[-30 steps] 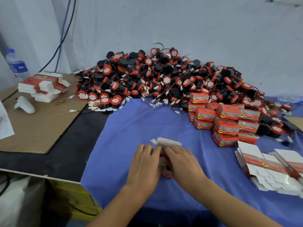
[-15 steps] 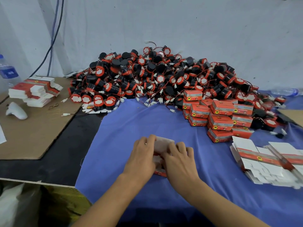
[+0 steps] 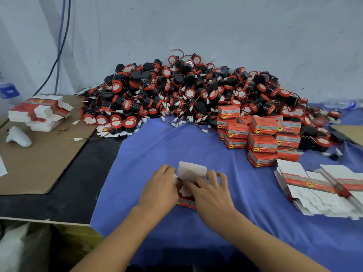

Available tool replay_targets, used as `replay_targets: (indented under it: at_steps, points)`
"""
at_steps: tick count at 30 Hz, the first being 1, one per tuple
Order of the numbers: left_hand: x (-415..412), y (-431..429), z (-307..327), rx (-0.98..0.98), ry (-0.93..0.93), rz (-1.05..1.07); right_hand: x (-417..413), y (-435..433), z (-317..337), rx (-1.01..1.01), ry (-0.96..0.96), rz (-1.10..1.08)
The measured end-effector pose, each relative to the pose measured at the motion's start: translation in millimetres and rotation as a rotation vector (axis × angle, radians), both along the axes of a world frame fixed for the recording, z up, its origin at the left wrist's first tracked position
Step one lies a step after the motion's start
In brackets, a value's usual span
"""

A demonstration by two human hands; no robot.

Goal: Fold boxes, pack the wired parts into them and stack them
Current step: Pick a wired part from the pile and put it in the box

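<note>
Hands: my left hand [image 3: 159, 188] and right hand [image 3: 211, 194] both grip the box [image 3: 186, 202] on the blue cloth [image 3: 149, 154], hiding most of it.
Flap: white flap [image 3: 193, 169] upright.
Beyond: pile of wired parts [image 3: 188, 93].
Right: packed boxes [image 3: 262, 137]; flat blanks [image 3: 314, 185].

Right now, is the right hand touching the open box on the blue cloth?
Touching. Head view: the right hand curls its fingers over the right side of the open box, no gap showing, just below the raised white flap.

Blue cloth [image 3: 157, 146] lies beside a cardboard sheet [image 3: 39, 158]; a water bottle [image 3: 7, 93] stands far left.
</note>
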State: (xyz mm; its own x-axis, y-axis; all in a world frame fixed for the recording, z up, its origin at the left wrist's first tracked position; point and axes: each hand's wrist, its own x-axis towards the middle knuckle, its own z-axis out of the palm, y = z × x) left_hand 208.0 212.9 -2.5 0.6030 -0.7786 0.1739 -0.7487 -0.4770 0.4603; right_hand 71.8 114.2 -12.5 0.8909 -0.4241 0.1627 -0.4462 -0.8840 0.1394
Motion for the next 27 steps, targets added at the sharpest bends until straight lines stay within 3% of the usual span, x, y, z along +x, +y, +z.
replay_targets:
  at_steps: [3, 7, 11, 17, 22, 27]
  points:
    - [8.5, -2.4, -1.0, 0.028, 0.165, 0.022, 1.7, 1.4, 0.2, 0.006, 0.021, 0.001]
    - [23.1, -5.8, 5.8, -0.085, 0.441, 0.021, 3.0, 0.7, -0.5, 0.034, 0.019, -0.014]
    - [18.6, -3.5, 2.0, -0.203, 0.398, -0.049, 2.7, -0.4, -2.2, 0.111, -0.003, -0.033]
    - [17.9, -7.9, 1.0, -0.337, 0.539, -0.086, 3.3, -4.8, -6.9, 0.196, -0.040, -0.051]
    - [19.5, -12.3, -5.4, -0.525, 0.909, 0.099, 3.4, -7.3, -7.3, 0.227, -0.052, -0.051]
    - [15.6, -10.3, -10.8, -0.525, 0.722, 0.010, 3.4, -9.3, -10.3, 0.246, -0.081, -0.042]
